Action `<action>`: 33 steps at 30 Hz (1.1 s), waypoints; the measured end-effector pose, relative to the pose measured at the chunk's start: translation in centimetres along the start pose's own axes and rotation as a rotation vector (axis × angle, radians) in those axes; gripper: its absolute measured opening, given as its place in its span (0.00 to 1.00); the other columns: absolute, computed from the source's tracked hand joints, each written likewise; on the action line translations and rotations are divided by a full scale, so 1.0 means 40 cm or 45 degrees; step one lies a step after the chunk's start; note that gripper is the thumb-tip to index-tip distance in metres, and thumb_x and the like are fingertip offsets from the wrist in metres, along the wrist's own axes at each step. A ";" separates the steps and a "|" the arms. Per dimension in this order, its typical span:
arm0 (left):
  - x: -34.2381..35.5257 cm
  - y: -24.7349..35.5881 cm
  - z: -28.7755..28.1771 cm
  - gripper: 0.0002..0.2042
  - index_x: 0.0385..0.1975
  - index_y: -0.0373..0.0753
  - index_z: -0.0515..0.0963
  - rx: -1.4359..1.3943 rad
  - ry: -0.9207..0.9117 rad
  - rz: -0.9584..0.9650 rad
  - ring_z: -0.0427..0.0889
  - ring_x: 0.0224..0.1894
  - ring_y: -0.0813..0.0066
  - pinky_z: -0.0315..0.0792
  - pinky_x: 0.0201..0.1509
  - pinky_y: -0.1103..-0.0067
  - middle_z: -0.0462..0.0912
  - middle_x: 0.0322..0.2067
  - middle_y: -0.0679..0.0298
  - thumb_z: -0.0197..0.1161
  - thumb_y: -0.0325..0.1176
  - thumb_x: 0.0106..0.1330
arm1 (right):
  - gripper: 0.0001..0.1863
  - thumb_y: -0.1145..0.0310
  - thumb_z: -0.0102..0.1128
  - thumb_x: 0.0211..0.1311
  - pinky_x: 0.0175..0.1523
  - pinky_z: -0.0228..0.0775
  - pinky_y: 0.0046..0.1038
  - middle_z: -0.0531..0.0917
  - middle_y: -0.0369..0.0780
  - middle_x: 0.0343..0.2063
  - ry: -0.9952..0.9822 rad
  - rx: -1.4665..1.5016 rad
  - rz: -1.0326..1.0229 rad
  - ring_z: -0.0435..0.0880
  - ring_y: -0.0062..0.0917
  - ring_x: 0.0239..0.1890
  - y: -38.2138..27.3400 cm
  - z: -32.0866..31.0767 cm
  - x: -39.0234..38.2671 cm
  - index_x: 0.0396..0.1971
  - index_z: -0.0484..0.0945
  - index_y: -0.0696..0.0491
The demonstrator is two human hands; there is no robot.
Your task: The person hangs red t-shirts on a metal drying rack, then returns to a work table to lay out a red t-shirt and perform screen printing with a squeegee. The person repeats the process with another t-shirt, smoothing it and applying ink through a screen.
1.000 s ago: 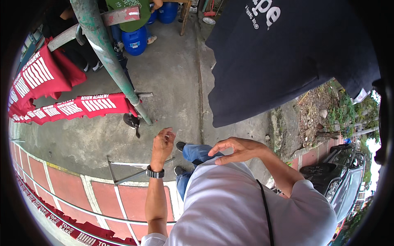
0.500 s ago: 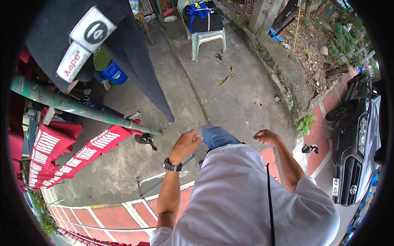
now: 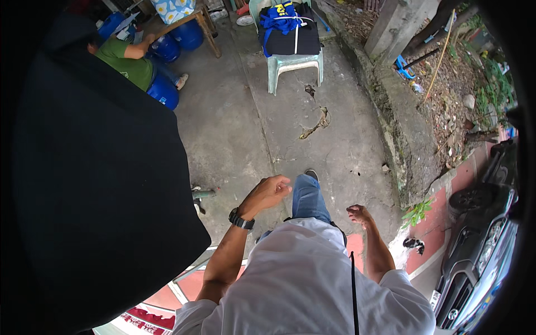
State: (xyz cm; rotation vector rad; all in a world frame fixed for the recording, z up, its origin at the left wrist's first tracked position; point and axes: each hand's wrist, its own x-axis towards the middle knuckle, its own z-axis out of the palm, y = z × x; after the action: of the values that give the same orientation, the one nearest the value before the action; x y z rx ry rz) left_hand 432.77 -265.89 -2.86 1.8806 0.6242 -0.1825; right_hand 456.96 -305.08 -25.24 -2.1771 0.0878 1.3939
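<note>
My left hand (image 3: 271,191), with a watch on its wrist, is held over my jeans leg (image 3: 307,198), empty, its fingers loosely bent. My right hand (image 3: 357,214) hangs farther right beside my white shirt (image 3: 301,273), also empty, fingers curled but apart. A large black cloth (image 3: 106,167) fills the left side, near my left arm, and hides much behind it. Ahead, a pale green plastic chair (image 3: 296,64) bears folded black clothing (image 3: 287,39) with a blue printed garment (image 3: 279,19) and a white tie on top.
A person in green (image 3: 125,64) sits on a blue barrel (image 3: 162,95) by a wooden table (image 3: 190,17). A cracked concrete floor (image 3: 234,123) meets a rough ledge (image 3: 385,128) and post (image 3: 396,25). At right are a dark car (image 3: 474,245) and a black-and-white animal (image 3: 413,243).
The view has swung toward the chair, which has moved lower in it. The black cloth, first at upper right, now covers the left, hiding the red shirts. My hands stay empty as I step.
</note>
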 end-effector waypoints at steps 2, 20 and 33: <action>0.115 0.042 -0.016 0.21 0.57 0.33 0.80 -0.027 0.072 -0.108 0.88 0.51 0.58 0.80 0.54 0.69 0.88 0.49 0.49 0.65 0.44 0.74 | 0.20 0.56 0.70 0.70 0.45 0.82 0.31 0.87 0.39 0.40 -0.020 0.068 0.104 0.86 0.26 0.41 -0.023 -0.094 0.042 0.53 0.82 0.53; 0.809 -0.094 -0.710 0.19 0.47 0.21 0.80 0.034 0.356 -0.906 0.92 0.31 0.53 0.87 0.34 0.68 0.88 0.39 0.43 0.61 0.33 0.64 | 0.22 0.58 0.67 0.71 0.47 0.83 0.36 0.87 0.42 0.44 0.099 0.204 0.103 0.87 0.29 0.42 -0.447 -0.372 0.224 0.59 0.79 0.53; 0.498 -1.121 -1.269 0.13 0.43 0.32 0.88 -0.048 0.526 -1.397 0.88 0.53 0.47 0.83 0.54 0.58 0.88 0.46 0.39 0.65 0.30 0.60 | 0.24 0.53 0.69 0.70 0.53 0.80 0.38 0.86 0.42 0.45 -0.054 -0.107 0.542 0.86 0.31 0.46 -0.800 0.094 0.182 0.60 0.78 0.49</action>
State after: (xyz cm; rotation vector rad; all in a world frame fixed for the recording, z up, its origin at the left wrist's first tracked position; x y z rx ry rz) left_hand 418.90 -201.32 -27.84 1.3534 1.8852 -0.4778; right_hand 468.00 -274.48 -19.54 -2.2845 0.5113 1.6970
